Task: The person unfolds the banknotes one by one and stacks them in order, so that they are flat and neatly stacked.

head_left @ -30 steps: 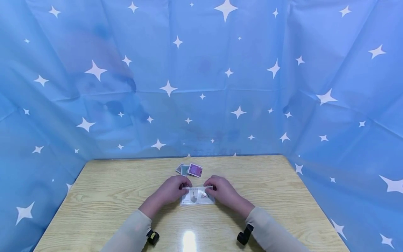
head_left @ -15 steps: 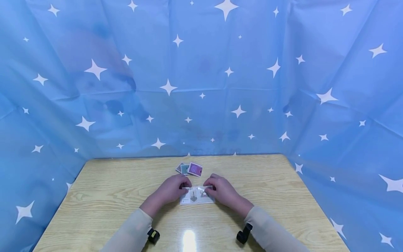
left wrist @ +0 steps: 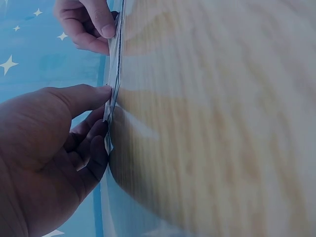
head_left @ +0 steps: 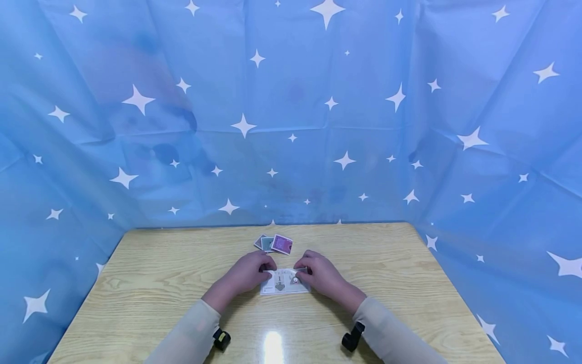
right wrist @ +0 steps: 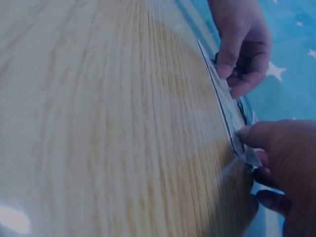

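A flat white sheet [head_left: 285, 282] with printing, among it a "1" and a small picture, lies on the wooden table. My left hand [head_left: 250, 271] pinches its far left part between thumb and curled fingers. At the far right part, my right hand [head_left: 322, 274] does the same. Seen nearly edge-on, the sheet [left wrist: 114, 74] looks thin and layered in the left wrist view. The right wrist view has the sheet [right wrist: 224, 106] with both thumbs on its upper face. My fingertips under its far edge are partly hidden.
Beyond the sheet lie a purple card [head_left: 282, 244], a green card [head_left: 267, 244] and a partly covered darker one, overlapping. A blue curtain with white stars [head_left: 291, 111] hangs behind the wooden table [head_left: 386, 283].
Both hands keep their hold on the sheet almost without moving. The whole head view has shifted very slightly; the cards stay where they were.
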Tool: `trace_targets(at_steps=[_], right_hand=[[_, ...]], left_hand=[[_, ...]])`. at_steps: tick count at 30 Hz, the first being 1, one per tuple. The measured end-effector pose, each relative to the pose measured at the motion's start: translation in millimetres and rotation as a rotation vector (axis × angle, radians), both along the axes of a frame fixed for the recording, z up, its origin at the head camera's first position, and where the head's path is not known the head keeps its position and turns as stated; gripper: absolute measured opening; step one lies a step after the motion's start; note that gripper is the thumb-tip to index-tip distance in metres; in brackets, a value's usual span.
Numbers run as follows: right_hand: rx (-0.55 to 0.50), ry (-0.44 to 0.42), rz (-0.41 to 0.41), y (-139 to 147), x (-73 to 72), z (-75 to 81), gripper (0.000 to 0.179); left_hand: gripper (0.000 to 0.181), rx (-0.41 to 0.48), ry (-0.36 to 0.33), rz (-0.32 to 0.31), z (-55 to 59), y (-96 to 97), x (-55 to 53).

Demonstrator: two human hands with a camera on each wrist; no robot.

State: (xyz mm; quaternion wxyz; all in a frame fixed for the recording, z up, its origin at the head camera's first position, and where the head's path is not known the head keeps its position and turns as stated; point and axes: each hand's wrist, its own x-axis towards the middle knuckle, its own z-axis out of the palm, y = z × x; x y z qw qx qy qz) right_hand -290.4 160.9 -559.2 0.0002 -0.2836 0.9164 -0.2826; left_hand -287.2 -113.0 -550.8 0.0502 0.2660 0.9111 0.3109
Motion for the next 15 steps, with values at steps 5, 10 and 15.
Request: trace_targets(at_steps=[5,10,15], right_hand=[[-0.013,0.019,0.006,2.0,0.0,-3.2,0.012],[-0.034,0.005,0.001,3.2,-0.2,-4.6,0.011],[-0.031,-0.016,-0.016,1.9,-1.2,-4.0,0.010]], left_hand=[[0.014,-0.002,0.013,-0.005,-0.6,-0.5,-0.6],[0.014,-0.010,0.003,0.000,-1.3,-0.5,-1.1],[0.014,-0.009,-0.003,-0.003,-1.3,-0.9,-1.2]])
